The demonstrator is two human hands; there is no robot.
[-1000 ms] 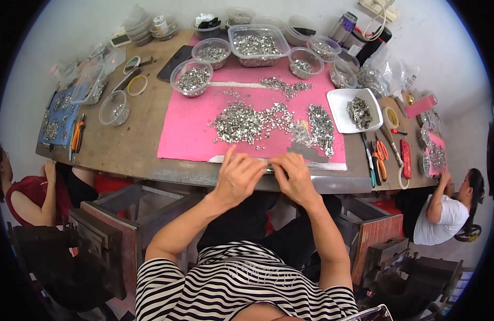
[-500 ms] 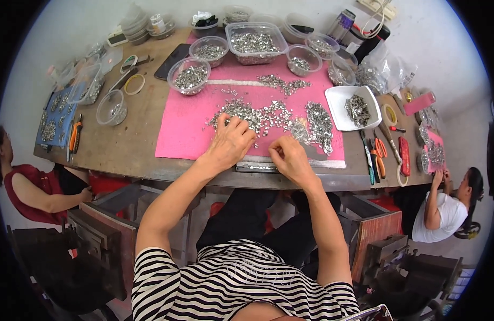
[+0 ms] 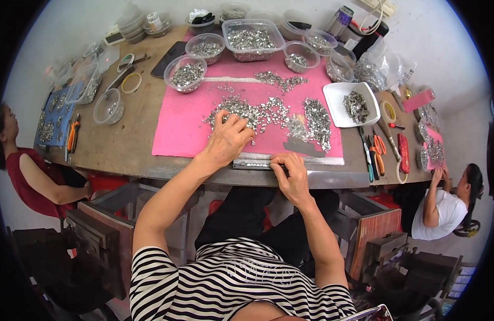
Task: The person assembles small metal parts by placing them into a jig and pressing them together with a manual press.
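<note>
My left hand [image 3: 228, 138] reaches over the near side of a heap of small silvery metal pieces [image 3: 241, 111] on a pink mat [image 3: 177, 131]. Its fingers are bent and closed, the fingertips down at the pieces; whatever they pinch is too small to make out. At the table's front edge lies a narrow dark bar [image 3: 251, 165] with a bright silvery line along it. My right hand [image 3: 291, 174] closes its thumb and fingers around the bar's right end, covering it. A flat grey piece [image 3: 303, 147] lies on the mat just beyond that hand.
Clear tubs of metal pieces, including a rectangular one [image 3: 252, 51], stand behind the mat. To the right are a white tray [image 3: 338, 107], orange-handled pliers [image 3: 379, 152] and a red-handled tool [image 3: 403, 151]. People sit at both sides, one in a white shirt [image 3: 442, 214].
My right hand has moved down from the mat's near edge onto the right end of the dark bar, uncovering the grey piece. My left hand stays at the heap.
</note>
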